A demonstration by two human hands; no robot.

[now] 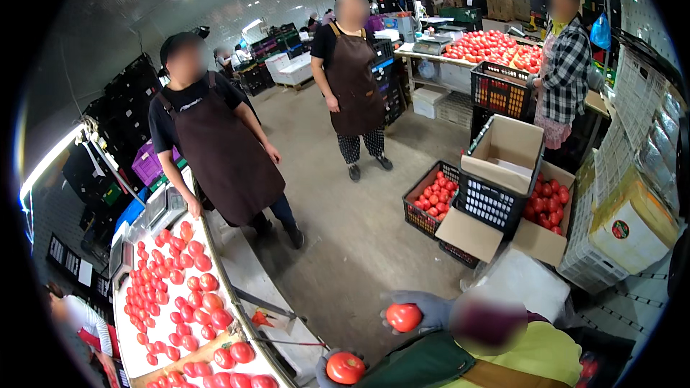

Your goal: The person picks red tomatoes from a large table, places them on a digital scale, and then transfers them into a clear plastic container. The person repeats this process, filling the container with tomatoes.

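At the bottom edge, my left hand [325, 371], in a grey glove, holds a red tomato [345, 368] with its stem end showing. Up and to the right of it, my right hand [423, 308], also gloved in grey, has its fingers around another red tomato [404, 317]; the fingertips are blurred. Both hands are in front of my dark green apron [426, 361], apart from each other. To their left stands a white-topped table [126, 358] with many loose tomatoes [186, 312] spread over it, and a wooden strip [197, 355] crosses its near part.
Two people in brown aprons stand beyond, one [215, 145] touching the table near some scales [164, 207], one [353, 75] farther back. Another person [566, 70] stands at a crate by a tomato-covered table. Right of the aisle are black crates [493, 205], an open cardboard box [504, 145] and a white block [520, 280].
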